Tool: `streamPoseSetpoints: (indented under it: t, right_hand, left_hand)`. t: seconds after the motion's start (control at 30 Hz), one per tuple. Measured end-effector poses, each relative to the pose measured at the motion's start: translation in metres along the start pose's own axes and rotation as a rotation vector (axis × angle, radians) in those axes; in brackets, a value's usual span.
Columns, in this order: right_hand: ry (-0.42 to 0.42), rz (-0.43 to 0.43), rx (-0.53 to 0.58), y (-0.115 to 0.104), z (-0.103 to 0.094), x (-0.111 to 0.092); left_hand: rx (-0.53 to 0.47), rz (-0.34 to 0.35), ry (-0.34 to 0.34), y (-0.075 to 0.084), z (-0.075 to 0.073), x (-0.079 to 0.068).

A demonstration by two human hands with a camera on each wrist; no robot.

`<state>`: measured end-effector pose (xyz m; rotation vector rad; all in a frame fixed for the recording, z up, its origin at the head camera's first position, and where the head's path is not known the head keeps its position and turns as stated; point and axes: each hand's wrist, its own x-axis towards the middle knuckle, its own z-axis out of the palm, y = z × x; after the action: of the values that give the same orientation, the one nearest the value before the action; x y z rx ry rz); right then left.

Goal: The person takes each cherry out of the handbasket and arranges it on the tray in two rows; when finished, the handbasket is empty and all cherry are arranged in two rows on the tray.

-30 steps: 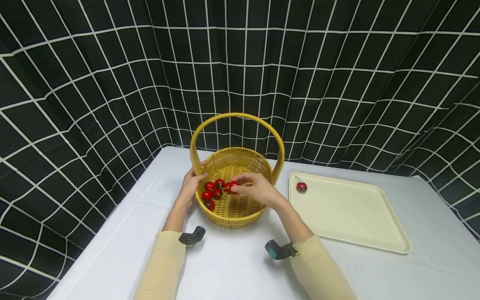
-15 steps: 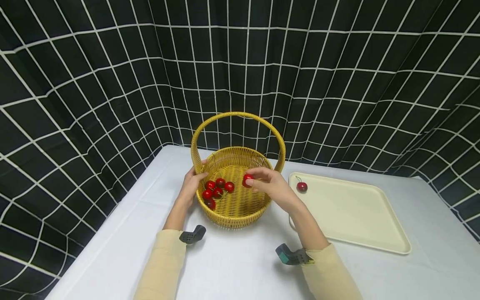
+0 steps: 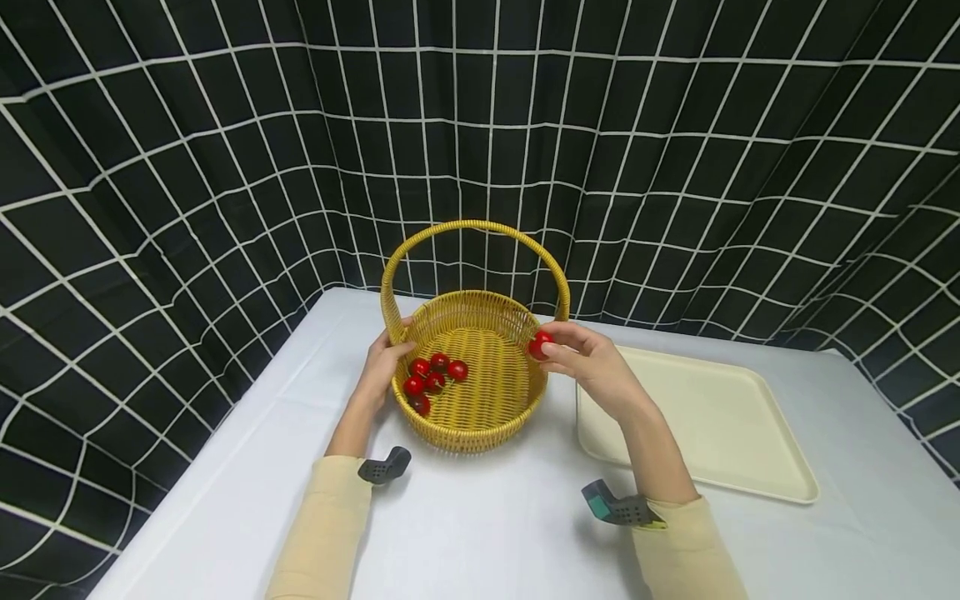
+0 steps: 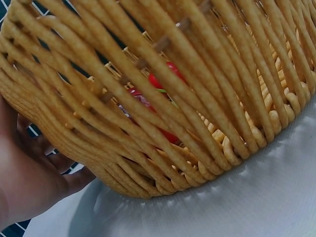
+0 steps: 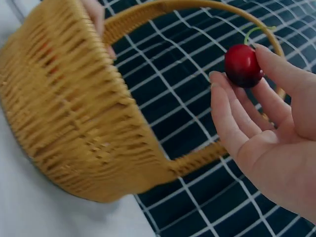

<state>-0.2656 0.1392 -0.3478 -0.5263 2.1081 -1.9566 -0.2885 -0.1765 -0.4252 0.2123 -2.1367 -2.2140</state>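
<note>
Right hand [image 3: 600, 371]: your fingers [image 3: 567, 330] are pinched on a dark red cherry [image 3: 541, 345], green stem up in the right wrist view. It sits at the right rim of the yellow wicker basket [image 3: 465, 440], by the foot of the handle [image 3: 476, 225]; whether it touches that foot, can't tell.

Left hand [image 3: 381, 367]: clamped on the basket's left rim at the handle's other foot, thumb over the edge.

Edges near you: the rim curves away below and left of the right fingers; the handle arches above, between your two hands. Left of the right fingers, woven floor shows across to six more cherries [image 3: 434, 382], bunched just beside the left thumb. Right of them, a cream tray [image 3: 697, 417] with a low raised lip; your hand and forearm cross its left edge. A narrow strip of cloth parts basket from tray.

Surface: worktop [image 3: 487, 525] in white cloth, broad on the near side of both hands, its left edge slanting beyond the left fingers. Past them all, black white-gridded drapes [image 3: 480, 108] wrap the back and both sides.
</note>
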Motion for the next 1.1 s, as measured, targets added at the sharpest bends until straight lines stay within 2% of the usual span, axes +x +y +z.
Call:
streamPoseSetpoints:
  t: [0.27,0.5,0.8,0.93,1.1]
  right_hand:
    - [0.062,0.017,0.060,-0.006,-0.026,-0.006]
    - [0.140,0.002,0.240,0.007,-0.051,-0.004]
    - [0.247,0.041,0.406,0.024,-0.076,-0.004]
    - [0.313,0.064,0.424,0.031,-0.083,-0.005]
    - [0.405,0.138,0.441,0.041,-0.091,-0.007]
  left_hand:
    - [0.008,-0.008,0.014,0.002,0.000,0.002]
    - [0.005,-0.023,0.018,0.002,-0.001,0.002]
    - [0.001,-0.024,0.017,0.003,0.001,0.000]
    - [0.003,-0.011,0.010,0.002,0.001,0.000]
    - [0.003,0.011,0.005,0.001,0.002,-0.001]
